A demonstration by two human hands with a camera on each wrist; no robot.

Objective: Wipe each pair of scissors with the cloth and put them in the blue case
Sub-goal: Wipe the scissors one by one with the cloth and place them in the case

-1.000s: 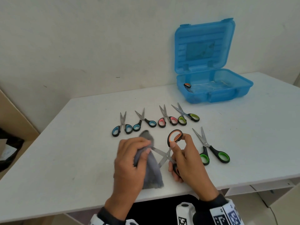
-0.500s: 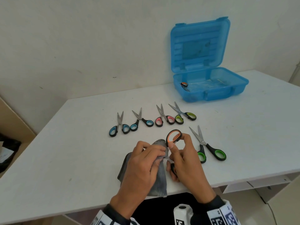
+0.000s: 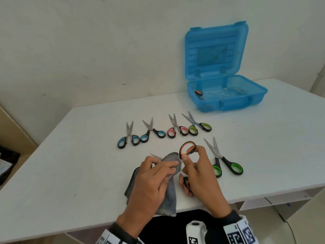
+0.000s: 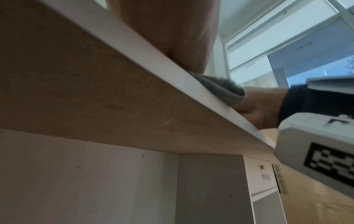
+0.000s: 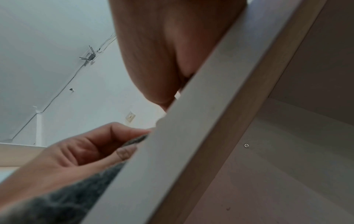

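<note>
The orange-and-black-handled scissors (image 3: 187, 148) are held above the near edge of the white table (image 3: 70, 166), with the right hand (image 3: 198, 175) gripping the handles: thumb and forefinger pinch the upper orange-lined loop, and the lower black loop sits against the curled fingers. The blades are spread; one bare steel tip projects to the left of the grey cloth (image 3: 168, 192). The left hand (image 3: 151, 182) pinches the folded grey cloth around the other blade, fingers curled over the fabric, while the rest of the cloth hangs down onto the table. The translucent blue plastic case (image 3: 226, 101) stands open at the far right of the table, its lid upright; one orange-handled pair of scissors (image 3: 198, 93) lies inside at its left end. Four small scissors lie in a row between the hands and the case: two blue-handled pairs (image 3: 129, 138) (image 3: 153, 132), a pink-handled pair (image 3: 175, 130) and a lime-handled pair (image 3: 197, 126). A larger green-handled pair (image 3: 223, 161) lies just right of the right hand. Both wrist views show mainly the table underside.
</note>
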